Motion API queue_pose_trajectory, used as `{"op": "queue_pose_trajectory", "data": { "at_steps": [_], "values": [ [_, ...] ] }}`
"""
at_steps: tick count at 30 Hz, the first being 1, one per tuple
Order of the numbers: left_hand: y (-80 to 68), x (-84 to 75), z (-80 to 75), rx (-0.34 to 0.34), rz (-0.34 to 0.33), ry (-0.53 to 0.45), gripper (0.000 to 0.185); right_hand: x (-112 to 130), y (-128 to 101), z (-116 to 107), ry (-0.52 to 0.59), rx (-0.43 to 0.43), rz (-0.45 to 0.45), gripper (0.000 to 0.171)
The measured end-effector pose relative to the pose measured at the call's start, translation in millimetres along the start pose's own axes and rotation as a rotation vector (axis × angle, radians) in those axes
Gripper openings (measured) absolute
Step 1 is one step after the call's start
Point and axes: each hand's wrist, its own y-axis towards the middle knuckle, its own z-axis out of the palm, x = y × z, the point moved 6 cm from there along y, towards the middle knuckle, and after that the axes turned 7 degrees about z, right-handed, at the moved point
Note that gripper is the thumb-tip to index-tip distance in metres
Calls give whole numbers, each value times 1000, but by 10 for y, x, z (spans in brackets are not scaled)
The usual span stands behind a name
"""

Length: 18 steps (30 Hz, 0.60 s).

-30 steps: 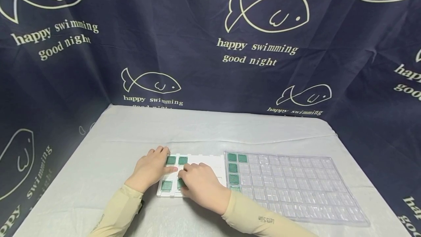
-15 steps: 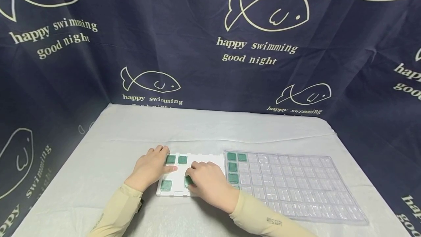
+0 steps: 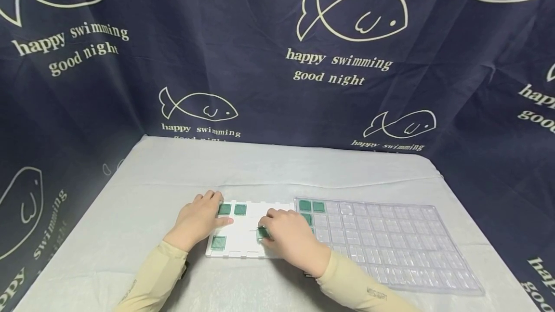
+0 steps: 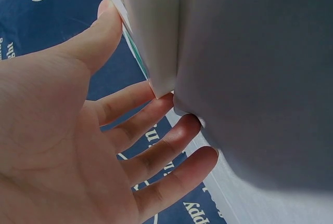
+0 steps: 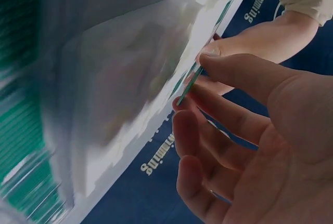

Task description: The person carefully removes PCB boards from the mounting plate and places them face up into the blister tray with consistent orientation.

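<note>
A small green circuit board [image 3: 262, 233] is pinched between thumb and fingers of my right hand [image 3: 288, 235], above the white board [image 3: 243, 244]. From the right wrist view, the held circuit board [image 5: 189, 86] appears edge-on at the fingertips. My left hand [image 3: 200, 221] rests on the left end of the white board, its thumb on top and its fingers straight along the edge. In the left wrist view those fingers [image 4: 171, 151] touch the corner. Three more green circuit boards lie on the white board: two at the far side and one at the near left corner [image 3: 218, 242].
To the right lies a clear compartment tray [image 3: 390, 240], close beside the white board. Green circuit boards [image 3: 318, 207] sit in its left compartments, partly hidden by my right hand. A pale cloth covers the table [image 3: 243, 167]; a dark blue printed curtain [image 3: 269, 61] hangs behind.
My right hand has lifted the circuit board from the near part of the white board and carried it right, toward the tray. The left hand has stayed in place.
</note>
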Motion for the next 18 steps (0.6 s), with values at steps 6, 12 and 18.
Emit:
{"op": "queue_pose_trajectory", "data": {
  "at_steps": [6, 12, 18],
  "values": [
    [-5, -9, -14, 11, -12, -18, 58, -160, -63, 0, 33, -5, 38, 27],
    [-5, 6, 3, 6, -12, -11, 57, -335, -133, -9, 93, 7, 67, 29],
    [4, 5, 7, -1, -3, -5, 57, -558, -227, 11, 146, 31, 124, 31]
  ]
}}
